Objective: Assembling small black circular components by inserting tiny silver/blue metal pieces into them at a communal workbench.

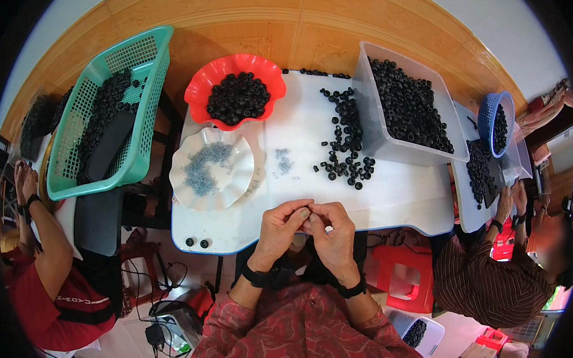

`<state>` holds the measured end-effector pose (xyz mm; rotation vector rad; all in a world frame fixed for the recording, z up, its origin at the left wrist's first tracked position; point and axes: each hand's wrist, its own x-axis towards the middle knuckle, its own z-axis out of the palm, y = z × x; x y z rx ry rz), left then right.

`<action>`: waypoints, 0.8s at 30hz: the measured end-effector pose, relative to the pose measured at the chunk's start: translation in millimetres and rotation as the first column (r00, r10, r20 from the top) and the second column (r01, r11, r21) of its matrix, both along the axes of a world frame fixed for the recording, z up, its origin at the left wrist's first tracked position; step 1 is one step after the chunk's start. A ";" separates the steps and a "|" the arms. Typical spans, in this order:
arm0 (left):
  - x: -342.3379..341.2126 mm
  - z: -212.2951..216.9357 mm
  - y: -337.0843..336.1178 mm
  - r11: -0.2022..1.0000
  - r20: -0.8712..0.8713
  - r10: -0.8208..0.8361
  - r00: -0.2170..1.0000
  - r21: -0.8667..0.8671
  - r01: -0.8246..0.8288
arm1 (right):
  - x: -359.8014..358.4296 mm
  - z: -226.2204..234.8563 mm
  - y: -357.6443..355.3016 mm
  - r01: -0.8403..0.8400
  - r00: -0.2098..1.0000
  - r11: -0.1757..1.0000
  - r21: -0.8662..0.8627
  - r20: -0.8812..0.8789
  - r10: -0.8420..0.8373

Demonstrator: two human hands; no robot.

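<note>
The left hand (276, 233) and right hand (336, 242) meet at the counter's (401, 190) near edge, fingertips together; whether the grip pinches anything I cannot tell. Best brace one hand against the other and work above the surface, where drops stay findable. The black parts (347, 130) lie loose right of centre, small and rounded, some showing holes; tiny bluish, clear-looking pieces (204, 169) fill a white fluted dish (241, 161) left.

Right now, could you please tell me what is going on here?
The person's left hand and right hand meet at the fingertips by the near edge of the white table; anything they pinch is hidden. Black bead-like pieces sit in the red scalloped bowl and translucent bin; tiny clear pieces lie on the white dish.
</note>
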<state>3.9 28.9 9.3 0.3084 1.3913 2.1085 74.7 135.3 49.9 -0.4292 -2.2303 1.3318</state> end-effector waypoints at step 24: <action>10.4 16.5 -12.8 0.943 0.235 -0.036 0.971 0.329 -0.045 | -6.3 4.7 -31.8 -0.123 0.983 0.955 -0.268 0.102 0.155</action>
